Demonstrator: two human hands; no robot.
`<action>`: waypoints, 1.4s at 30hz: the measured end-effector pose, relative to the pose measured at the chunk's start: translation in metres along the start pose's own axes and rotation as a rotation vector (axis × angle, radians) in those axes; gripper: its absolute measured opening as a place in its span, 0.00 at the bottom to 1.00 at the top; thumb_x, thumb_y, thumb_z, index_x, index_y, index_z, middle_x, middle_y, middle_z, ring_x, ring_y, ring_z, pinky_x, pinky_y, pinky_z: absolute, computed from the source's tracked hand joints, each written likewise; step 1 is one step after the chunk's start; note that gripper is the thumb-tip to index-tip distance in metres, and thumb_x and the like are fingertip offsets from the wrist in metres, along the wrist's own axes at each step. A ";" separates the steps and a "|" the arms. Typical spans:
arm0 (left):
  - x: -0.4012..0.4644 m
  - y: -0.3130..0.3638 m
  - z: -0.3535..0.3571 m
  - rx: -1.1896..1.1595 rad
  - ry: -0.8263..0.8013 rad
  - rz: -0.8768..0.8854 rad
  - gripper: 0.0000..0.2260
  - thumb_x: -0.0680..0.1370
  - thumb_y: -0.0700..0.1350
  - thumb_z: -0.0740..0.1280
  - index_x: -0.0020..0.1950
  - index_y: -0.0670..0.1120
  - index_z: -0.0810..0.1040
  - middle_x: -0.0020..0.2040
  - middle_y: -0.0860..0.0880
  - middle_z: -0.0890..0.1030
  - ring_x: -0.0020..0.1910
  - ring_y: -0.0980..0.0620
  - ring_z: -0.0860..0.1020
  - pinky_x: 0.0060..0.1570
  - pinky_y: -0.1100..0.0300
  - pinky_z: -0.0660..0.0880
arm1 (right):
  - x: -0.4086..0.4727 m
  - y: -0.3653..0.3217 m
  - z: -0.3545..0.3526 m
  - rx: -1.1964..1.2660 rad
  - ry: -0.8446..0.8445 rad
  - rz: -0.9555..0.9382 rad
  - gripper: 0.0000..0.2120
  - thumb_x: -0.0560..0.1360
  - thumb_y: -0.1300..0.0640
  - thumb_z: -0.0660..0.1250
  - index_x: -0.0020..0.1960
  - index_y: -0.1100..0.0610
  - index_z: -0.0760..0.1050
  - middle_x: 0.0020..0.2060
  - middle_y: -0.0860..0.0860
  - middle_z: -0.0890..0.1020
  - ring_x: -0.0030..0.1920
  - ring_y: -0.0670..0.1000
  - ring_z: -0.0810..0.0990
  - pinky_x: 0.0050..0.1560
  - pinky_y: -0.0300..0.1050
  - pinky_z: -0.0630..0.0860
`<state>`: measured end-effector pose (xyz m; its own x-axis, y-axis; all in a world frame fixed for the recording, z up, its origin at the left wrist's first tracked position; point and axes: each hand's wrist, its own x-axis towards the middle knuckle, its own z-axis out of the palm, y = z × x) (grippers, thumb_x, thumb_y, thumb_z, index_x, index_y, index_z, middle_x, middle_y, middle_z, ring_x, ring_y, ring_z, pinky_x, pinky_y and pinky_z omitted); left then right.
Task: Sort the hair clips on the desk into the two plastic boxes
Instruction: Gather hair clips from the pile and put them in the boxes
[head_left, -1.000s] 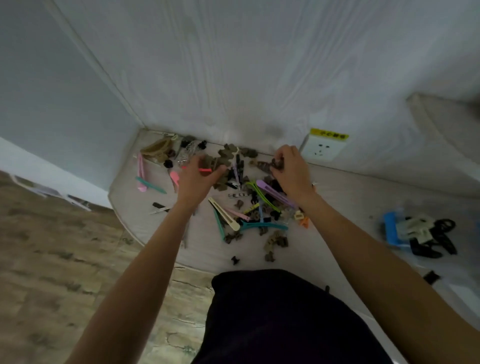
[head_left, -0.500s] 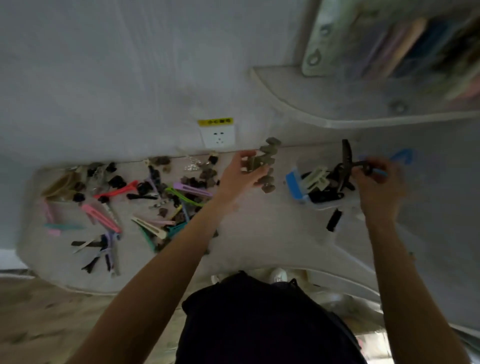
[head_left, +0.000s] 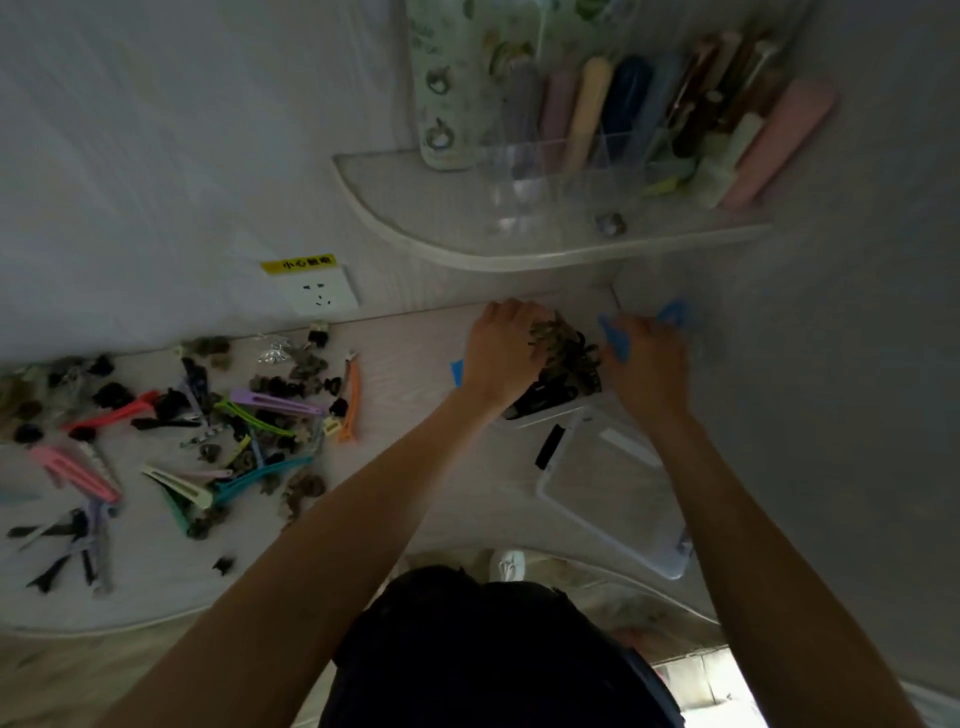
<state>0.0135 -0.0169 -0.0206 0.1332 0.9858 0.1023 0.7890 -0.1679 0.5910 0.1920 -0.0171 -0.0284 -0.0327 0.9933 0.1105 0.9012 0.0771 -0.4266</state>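
Desk (head_left: 415, 364): two boxes (head_left: 613, 493), two hands (head_left: 501, 353)

The clips (head_left: 249, 426) lie scattered on the surface (head_left: 415, 467), left of the far box (head_left: 550, 405). The near box (head_left: 613, 493) lies just before the far one. A shelf (head_left: 519, 244) hangs behind it.

Bare desk (head_left: 415, 364) separates clip pile (head_left: 249, 415) from boxes (head_left: 613, 493); shelf (head_left: 519, 244) overhangs.

Domestic interior, probably a bedroom or dressing corner. A pale wood-grain counter (head_left: 415, 338) meets a white wall carrying a power socket (head_left: 323, 297) with a yellow warning label (head_left: 298, 263). A curved corner shelf (head_left: 519, 228) holds a clear organiser (head_left: 571, 171) of combs and brushes. Wood-pattern flooring (head_left: 78, 675) lies at near left.
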 end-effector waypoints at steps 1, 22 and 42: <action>-0.002 -0.004 0.001 0.056 0.025 0.005 0.17 0.72 0.43 0.66 0.62 0.46 0.74 0.59 0.44 0.76 0.59 0.43 0.71 0.56 0.53 0.69 | -0.003 0.000 -0.002 -0.025 0.008 -0.037 0.18 0.71 0.51 0.53 0.43 0.62 0.76 0.36 0.62 0.79 0.38 0.61 0.78 0.39 0.53 0.76; -0.052 -0.063 -0.034 0.085 0.020 0.091 0.14 0.75 0.41 0.64 0.61 0.43 0.77 0.61 0.44 0.78 0.61 0.44 0.73 0.63 0.54 0.68 | 0.006 -0.036 0.025 -0.237 -0.373 -0.389 0.17 0.78 0.56 0.58 0.67 0.53 0.71 0.68 0.49 0.72 0.73 0.57 0.59 0.72 0.61 0.47; -0.264 -0.421 -0.276 0.178 0.347 -0.780 0.28 0.71 0.43 0.69 0.69 0.38 0.66 0.66 0.35 0.69 0.65 0.35 0.66 0.66 0.48 0.61 | -0.075 -0.443 0.248 0.039 -0.624 -0.736 0.26 0.71 0.55 0.65 0.68 0.57 0.67 0.67 0.60 0.70 0.68 0.63 0.65 0.69 0.57 0.61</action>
<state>-0.5199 -0.2074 -0.0756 -0.6517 0.7581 -0.0243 0.6647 0.5862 0.4632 -0.3122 -0.1042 -0.0706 -0.8175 0.5611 -0.1301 0.5488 0.6903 -0.4714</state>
